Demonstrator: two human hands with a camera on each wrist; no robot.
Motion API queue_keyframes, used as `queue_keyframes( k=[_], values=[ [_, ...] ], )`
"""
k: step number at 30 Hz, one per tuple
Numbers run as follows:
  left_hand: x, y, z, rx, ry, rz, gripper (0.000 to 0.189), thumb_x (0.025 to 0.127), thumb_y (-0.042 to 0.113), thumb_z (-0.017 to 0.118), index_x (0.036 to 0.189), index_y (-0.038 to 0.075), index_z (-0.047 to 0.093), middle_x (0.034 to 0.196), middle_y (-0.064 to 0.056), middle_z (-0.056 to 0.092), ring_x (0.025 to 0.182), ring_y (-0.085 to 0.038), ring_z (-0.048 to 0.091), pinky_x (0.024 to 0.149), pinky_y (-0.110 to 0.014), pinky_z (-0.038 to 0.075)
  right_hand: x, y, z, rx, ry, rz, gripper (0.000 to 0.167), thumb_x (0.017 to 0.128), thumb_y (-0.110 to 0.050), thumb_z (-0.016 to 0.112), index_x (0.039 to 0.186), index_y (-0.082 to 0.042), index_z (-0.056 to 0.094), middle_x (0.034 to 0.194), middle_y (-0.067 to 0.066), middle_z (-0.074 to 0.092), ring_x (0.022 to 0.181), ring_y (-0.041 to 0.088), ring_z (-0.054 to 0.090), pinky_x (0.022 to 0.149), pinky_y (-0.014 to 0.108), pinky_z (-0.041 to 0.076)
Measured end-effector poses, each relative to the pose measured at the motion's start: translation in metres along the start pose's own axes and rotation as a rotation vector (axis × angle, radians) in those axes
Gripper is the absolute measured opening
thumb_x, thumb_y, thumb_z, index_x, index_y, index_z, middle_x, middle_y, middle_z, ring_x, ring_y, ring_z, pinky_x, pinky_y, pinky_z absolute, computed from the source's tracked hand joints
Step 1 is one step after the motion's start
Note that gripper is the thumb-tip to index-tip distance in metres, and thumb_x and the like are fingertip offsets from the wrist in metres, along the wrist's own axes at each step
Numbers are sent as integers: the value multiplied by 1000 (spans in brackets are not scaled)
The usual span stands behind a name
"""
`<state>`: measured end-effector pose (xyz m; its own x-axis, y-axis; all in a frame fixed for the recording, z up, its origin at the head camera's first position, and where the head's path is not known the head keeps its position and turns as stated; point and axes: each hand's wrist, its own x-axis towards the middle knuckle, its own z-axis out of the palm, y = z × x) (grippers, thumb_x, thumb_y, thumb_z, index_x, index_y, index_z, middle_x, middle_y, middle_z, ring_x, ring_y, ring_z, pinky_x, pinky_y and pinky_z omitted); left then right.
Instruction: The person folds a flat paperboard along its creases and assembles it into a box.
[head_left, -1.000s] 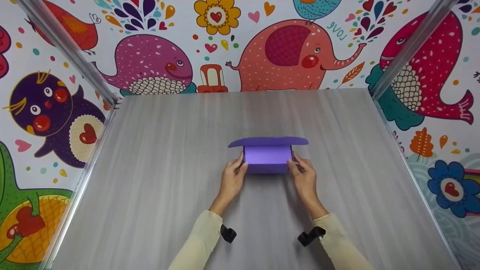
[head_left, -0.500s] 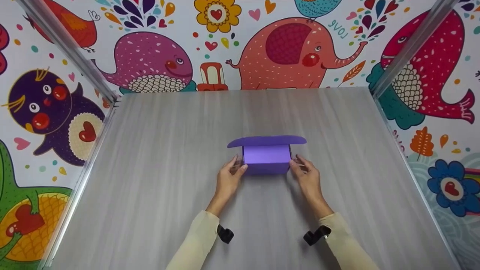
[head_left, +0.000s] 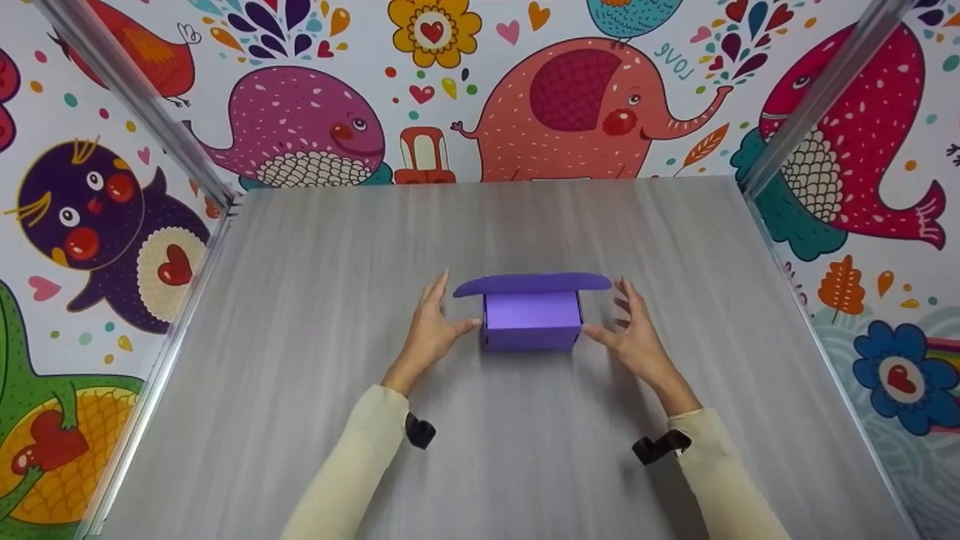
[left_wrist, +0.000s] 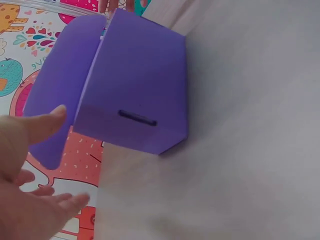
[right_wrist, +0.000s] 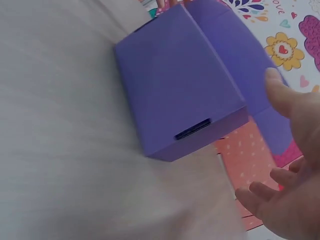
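A small purple cardboard box (head_left: 531,337) sits on the table with its lid flap (head_left: 532,283) raised at the back. In the wrist views a dark slot shows low on the box (left_wrist: 135,80) near each side. To its left is my left hand (head_left: 433,330), fingers spread and thumb pointing at the box's side. My right hand (head_left: 634,337) mirrors it on the right, thumb near the box's right front edge. Neither hand grips anything; whether the thumbs touch the box is hard to tell. The box's inside is mostly hidden.
The grey wood-grain table (head_left: 315,300) spreads around the box. Walls with cartoon animal prints (head_left: 570,112) stand behind and at both sides, with metal posts (head_left: 825,97) at the back corners. A black strap piece (head_left: 660,447) sits at each wrist.
Both hands have let go of the box's sides and moved outward, their fingers spreading. The box stays in place with its flap still raised.
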<state>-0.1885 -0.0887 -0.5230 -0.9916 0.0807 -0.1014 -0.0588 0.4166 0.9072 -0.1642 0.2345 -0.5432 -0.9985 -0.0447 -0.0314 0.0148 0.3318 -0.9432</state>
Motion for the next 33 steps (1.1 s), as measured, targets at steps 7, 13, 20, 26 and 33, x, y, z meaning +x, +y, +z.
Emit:
queue_keyframes(
  k=[7,13,20,26,33],
  values=[
    [3,5,6,28,-43,21,105,79,13,85,161,15,20,164,-10,32,153,-31,28,123,-47,30,4,-6,8,-16,-31,-46,111,84,-18,82,162,-10,3,167,15,11,150,40,27,118,58,32],
    [-3,1,13,-83,-51,54,102,78,7,85,159,8,24,162,-15,35,151,-33,32,121,-47,33,2,-6,14,-34,31,-79,106,82,-10,83,161,-5,12,158,22,24,143,42,38,113,59,39],
    [-15,1,18,-177,-74,47,95,79,1,81,157,2,28,162,-21,32,147,-38,36,117,-48,38,-6,-8,22,-29,129,-69,86,86,-9,78,157,-5,29,148,20,40,135,36,50,104,51,46],
    [-22,5,24,-162,-103,-2,91,82,7,81,157,4,29,163,-20,29,149,-37,34,119,-45,36,-14,-14,31,22,178,-8,64,94,-10,69,151,-6,40,145,15,46,134,30,52,104,43,48],
    [-24,9,32,-232,-135,-26,91,85,8,79,156,-3,24,160,-25,30,147,-40,35,119,-46,36,-18,-15,42,20,206,-20,54,94,-5,65,145,1,48,136,20,52,131,34,53,104,49,49]
  ],
)
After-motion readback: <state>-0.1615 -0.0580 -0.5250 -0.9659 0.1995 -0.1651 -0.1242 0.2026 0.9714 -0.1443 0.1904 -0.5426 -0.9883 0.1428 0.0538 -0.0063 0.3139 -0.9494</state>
